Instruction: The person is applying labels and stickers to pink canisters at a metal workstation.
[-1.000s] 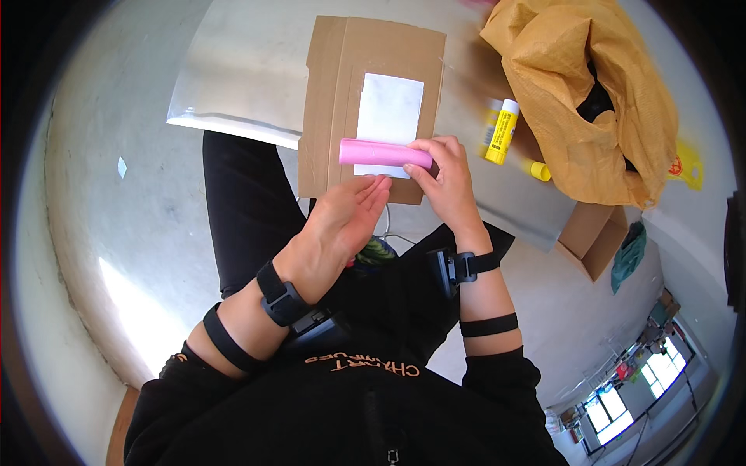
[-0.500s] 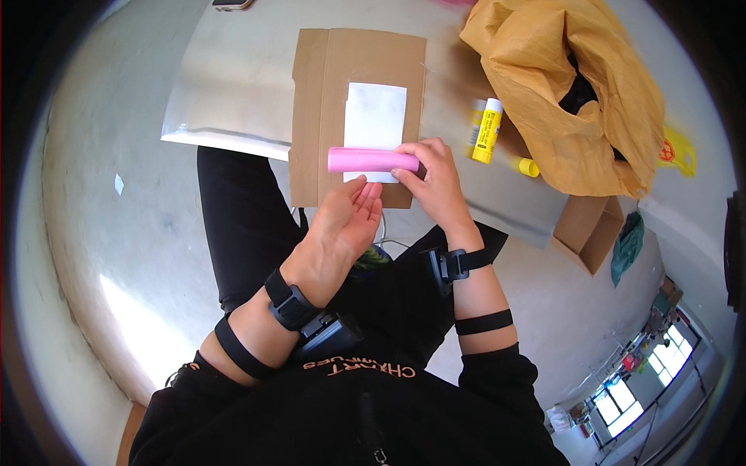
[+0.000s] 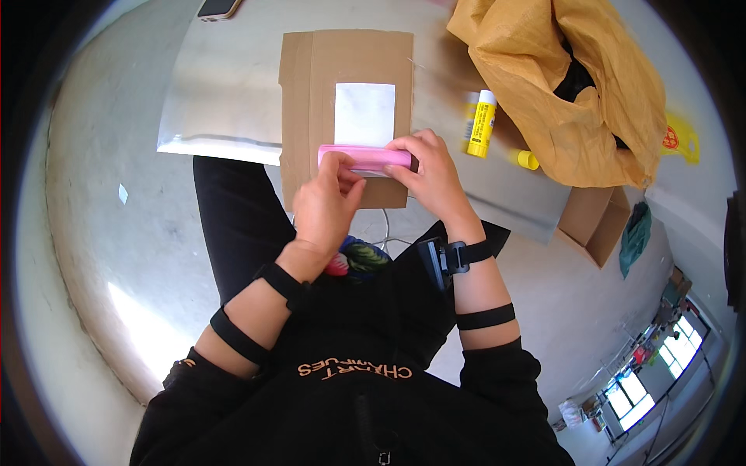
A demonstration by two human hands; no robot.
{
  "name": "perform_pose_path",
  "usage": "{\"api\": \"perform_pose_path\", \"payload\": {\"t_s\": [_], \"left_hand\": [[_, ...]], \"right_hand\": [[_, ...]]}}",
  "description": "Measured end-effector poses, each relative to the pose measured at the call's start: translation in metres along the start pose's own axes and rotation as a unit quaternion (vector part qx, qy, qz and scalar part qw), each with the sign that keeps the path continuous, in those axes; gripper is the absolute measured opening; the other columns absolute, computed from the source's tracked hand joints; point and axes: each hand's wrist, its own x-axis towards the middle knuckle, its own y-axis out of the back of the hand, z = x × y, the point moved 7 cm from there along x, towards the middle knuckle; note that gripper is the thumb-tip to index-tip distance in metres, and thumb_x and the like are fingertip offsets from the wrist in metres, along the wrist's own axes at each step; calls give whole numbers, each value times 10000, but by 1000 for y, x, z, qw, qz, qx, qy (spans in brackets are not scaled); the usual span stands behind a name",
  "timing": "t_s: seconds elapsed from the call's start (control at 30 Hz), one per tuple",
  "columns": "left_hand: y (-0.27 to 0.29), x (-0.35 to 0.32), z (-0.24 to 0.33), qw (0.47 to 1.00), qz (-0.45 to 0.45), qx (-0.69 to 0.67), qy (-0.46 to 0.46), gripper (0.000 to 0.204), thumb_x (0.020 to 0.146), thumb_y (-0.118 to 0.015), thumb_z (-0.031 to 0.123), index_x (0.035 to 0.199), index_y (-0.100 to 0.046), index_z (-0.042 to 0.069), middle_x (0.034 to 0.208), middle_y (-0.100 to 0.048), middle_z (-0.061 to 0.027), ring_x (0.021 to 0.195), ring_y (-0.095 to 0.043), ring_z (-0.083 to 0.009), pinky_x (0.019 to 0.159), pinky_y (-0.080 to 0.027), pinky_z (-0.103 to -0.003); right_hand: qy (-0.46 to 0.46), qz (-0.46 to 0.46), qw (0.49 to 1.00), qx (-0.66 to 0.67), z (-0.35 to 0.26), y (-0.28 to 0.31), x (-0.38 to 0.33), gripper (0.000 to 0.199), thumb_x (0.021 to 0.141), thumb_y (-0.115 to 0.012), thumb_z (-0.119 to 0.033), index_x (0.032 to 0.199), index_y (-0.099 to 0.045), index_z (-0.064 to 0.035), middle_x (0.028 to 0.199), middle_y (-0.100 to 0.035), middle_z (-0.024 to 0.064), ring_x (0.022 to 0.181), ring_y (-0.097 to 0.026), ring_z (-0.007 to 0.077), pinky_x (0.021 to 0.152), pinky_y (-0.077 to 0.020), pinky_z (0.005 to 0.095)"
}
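A pink paper tube (image 3: 371,158) lies crosswise over the lower part of a white sheet of paper (image 3: 365,113). Under both is a flat piece of brown cardboard (image 3: 299,109) at the near edge of the table. My right hand (image 3: 431,172) grips the tube's right end between thumb and fingers. At its left end, the bent fingers of my left hand (image 3: 326,206) press on the tube from above, thumb on the near side. My hands hide part of the tube and the sheet's lower edge.
Right of the cardboard lies a yellow glue stick (image 3: 482,124), with its yellow cap (image 3: 528,159) nearby. A crumpled orange-tan bag (image 3: 513,70) fills the far right. An open cardboard box (image 3: 594,221) is at the right; a phone (image 3: 219,8) lies far left.
My left hand has turned over from palm up and moved its fingers onto the tube's left end. My right hand keeps its grip. The whole view has shifted slightly.
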Motion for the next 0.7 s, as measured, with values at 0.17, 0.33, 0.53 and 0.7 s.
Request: {"api": "perform_pose_path", "payload": {"t_s": [0.17,0.33,0.53,0.7], "left_hand": [[16,3,27,932,81,282,-211,319,699,-739,122,968,-568,102,973,-605,-71,779,-615,-262,649,-482,-321],[23,4,45,882,107,286,-360,338,681,-735,114,1008,-649,109,938,-595,-45,911,-548,-245,781,-449,-346],[23,11,28,912,70,211,-346,299,693,-723,76,986,-667,92,956,-596,-59,895,-548,-263,780,-454,-355],[23,10,24,915,78,193,-345,301,697,-725,78,992,-665,90,966,-592,-61,906,-543,-263,785,-452,-358]], "right_hand": [[-34,-43,998,-8,2,-3,0,292,715,-730,-151,988,-644,-96,942,-528,86,964,-490,284,856,-411,355],[-20,-12,1000,-1,-1,0,0,248,681,-749,-137,912,-667,-101,907,-550,86,900,-513,289,792,-434,378],[-16,-13,1000,15,1,-2,-3,245,722,-717,-124,960,-672,-90,936,-551,82,910,-508,282,804,-436,369],[-7,-36,999,27,0,-3,-6,254,813,-654,-126,1063,-652,-82,991,-519,71,959,-497,232,778,-447,303]]}}
